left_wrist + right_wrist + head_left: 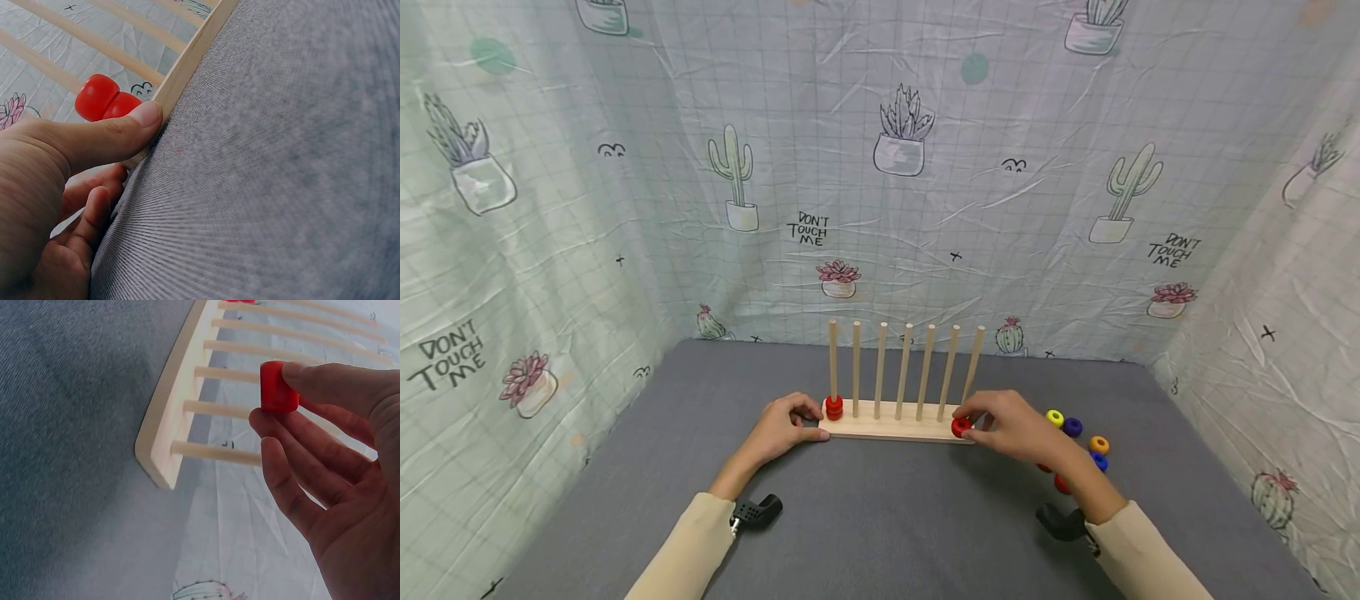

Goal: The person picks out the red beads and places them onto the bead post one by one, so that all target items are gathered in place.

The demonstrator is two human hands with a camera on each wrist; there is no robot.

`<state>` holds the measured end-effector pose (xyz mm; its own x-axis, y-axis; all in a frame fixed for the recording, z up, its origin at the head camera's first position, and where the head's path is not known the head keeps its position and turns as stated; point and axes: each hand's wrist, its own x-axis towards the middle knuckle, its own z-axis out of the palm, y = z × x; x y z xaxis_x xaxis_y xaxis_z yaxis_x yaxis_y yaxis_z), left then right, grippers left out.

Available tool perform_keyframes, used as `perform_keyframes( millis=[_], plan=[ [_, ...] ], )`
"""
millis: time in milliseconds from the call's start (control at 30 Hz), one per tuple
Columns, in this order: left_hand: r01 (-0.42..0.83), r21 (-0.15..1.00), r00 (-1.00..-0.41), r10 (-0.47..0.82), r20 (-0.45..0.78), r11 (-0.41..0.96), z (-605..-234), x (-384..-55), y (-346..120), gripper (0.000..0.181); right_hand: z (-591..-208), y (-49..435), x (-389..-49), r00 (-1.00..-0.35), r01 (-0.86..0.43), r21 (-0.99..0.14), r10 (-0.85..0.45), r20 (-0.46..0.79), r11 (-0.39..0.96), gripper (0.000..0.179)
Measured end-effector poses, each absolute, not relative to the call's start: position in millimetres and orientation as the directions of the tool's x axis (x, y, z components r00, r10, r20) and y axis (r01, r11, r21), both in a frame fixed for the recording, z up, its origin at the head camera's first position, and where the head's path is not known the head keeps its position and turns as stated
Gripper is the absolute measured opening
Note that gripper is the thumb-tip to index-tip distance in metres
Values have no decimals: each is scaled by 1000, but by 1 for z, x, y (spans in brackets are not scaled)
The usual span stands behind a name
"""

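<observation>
A wooden peg rack (880, 427) with several upright pegs stands on the grey surface. Two red beads (834, 407) are stacked on its leftmost peg. My left hand (786, 427) grips the rack's left end, its thumb (147, 115) along the front edge and the other fingers partly hidden behind. Between thumb and fingertips, my right hand (1011, 425) pinches a red bead (278, 387). In the head view that bead overlaps the rack's right end; the right wrist view has it in front of the pegs, off the base.
Right of the rack lie loose beads: a yellow one (1055, 417), a dark blue one (1072, 427), an orange one (1099, 445), a blue one (1100, 461) and red ones (1062, 483) partly behind the right forearm. A patterned curtain (955, 208) encloses the back and sides.
</observation>
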<state>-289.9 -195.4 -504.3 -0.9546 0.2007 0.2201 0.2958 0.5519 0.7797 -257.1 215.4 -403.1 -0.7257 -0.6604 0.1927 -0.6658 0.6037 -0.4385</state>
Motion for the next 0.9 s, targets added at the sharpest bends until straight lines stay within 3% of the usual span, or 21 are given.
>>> perform_keyframes(
  millis=[900],
  plan=[
    [289,784,-957,198,213,550,-503,-289,-195,30,-387,173,-260,-683,-707,-411,-707,185,575,25]
  ],
)
